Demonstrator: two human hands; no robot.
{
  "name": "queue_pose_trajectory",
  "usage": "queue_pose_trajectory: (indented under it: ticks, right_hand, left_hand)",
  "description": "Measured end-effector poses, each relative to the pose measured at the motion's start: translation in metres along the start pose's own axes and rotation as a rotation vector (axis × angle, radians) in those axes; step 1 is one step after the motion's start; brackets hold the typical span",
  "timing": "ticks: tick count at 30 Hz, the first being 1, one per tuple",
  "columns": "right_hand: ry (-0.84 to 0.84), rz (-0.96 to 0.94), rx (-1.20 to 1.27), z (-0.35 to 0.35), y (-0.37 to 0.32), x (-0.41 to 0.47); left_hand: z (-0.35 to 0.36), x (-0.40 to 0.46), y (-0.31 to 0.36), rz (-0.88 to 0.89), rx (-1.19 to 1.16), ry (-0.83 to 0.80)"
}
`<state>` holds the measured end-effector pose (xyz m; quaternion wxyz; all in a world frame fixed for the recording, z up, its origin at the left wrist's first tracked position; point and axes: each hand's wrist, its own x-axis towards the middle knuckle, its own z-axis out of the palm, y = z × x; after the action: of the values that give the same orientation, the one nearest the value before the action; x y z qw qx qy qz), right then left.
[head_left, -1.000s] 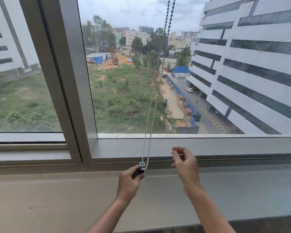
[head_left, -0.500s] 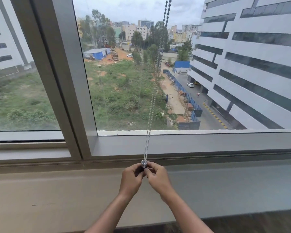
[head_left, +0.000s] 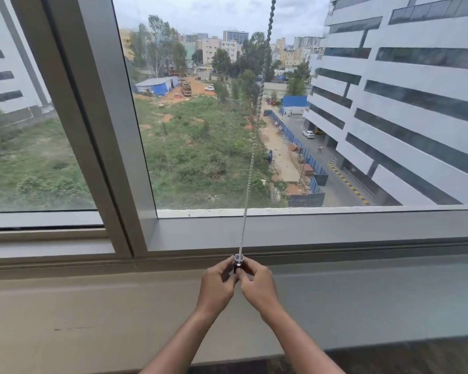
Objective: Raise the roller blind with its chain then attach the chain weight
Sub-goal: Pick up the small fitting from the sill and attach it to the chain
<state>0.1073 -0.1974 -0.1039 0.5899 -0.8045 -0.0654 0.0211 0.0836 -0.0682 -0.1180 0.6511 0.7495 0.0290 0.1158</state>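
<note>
A beaded metal chain [head_left: 250, 168] hangs from above the frame's top down to the sill, its two strands close together and taut. At its lower end sits a small dark chain weight [head_left: 238, 261] with a silvery top. My left hand [head_left: 219, 283] pinches the weight from the left. My right hand [head_left: 257, 283] pinches it from the right, fingertips touching the left hand's. Most of the weight is hidden by my fingers. The roller blind itself is out of view above.
A large window with a grey frame [head_left: 308, 233] and a slanted mullion [head_left: 103, 130] fills the view. A beige sill [head_left: 92, 306] runs below my hands. A dark surface edge [head_left: 416, 354] shows at the bottom right.
My right hand came in from the right and closed on the weight beside my left hand. The chain's two strands drew together and straightened.
</note>
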Motion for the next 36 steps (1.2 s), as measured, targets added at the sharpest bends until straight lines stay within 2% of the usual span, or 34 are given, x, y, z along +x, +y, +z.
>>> queue_pose_trajectory:
  ticks: [19,36]
  right_hand:
    - [0.037,-0.004,-0.029,-0.019,0.011,0.000]
    - [0.020,0.003,-0.075,-0.042,0.006,-0.009]
  left_hand:
    - [0.023,-0.005,0.006,0.011,0.077,-0.036]
    - [0.030,-0.012,0.003,-0.062,0.264,0.019]
